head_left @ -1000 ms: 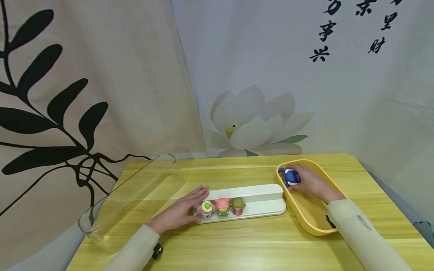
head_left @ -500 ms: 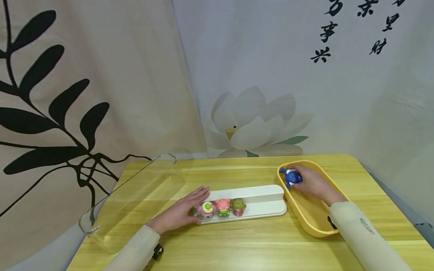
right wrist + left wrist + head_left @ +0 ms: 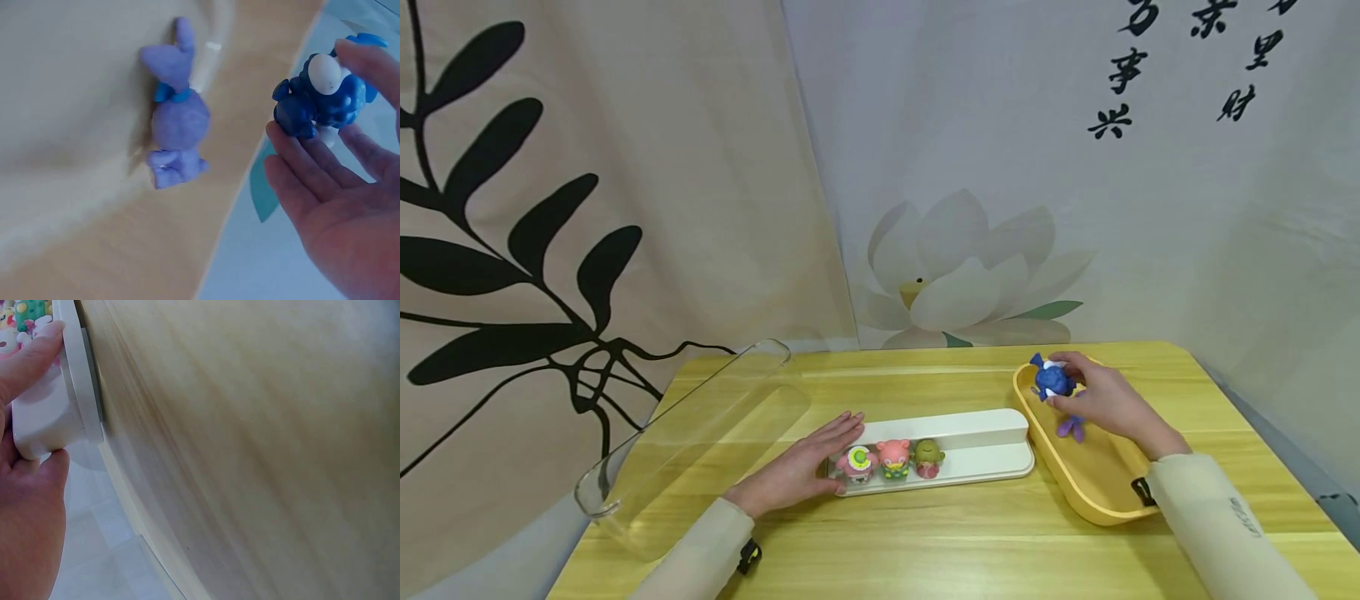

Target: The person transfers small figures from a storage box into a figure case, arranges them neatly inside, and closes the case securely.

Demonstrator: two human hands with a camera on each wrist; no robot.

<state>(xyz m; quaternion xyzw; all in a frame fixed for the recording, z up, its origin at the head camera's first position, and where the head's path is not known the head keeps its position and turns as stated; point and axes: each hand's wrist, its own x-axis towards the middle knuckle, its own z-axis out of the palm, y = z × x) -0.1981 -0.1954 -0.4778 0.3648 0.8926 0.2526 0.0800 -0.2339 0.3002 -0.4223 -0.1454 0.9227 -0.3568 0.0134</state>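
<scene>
Above the far end of the yellow tray (image 3: 1060,479), my right hand (image 3: 1112,404) pinches a blue toy figure (image 3: 1053,379) with white patches between thumb and fingers. A purple figurine with long ears (image 3: 181,119) lies in that tray, partly behind the hand in the head view. My left hand (image 3: 805,467) grips the left end of a white display base (image 3: 981,465), its thumb along the front edge in the left wrist view. On the base stand a pink figurine with a green-and-white top (image 3: 858,463), a pink one (image 3: 894,458) and an olive-green one (image 3: 927,457) in a row.
A clear plastic cover (image 3: 692,450) lies slantwise at the left of the wooden table (image 3: 925,550), reaching past its left edge. A printed curtain (image 3: 970,167) hangs behind the table. The base's right end sits close beside the yellow tray.
My right hand has lifted the blue figure up from inside the yellow tray and turned it, bringing the purple figurine into sight. The left hand and the display base have stayed put.
</scene>
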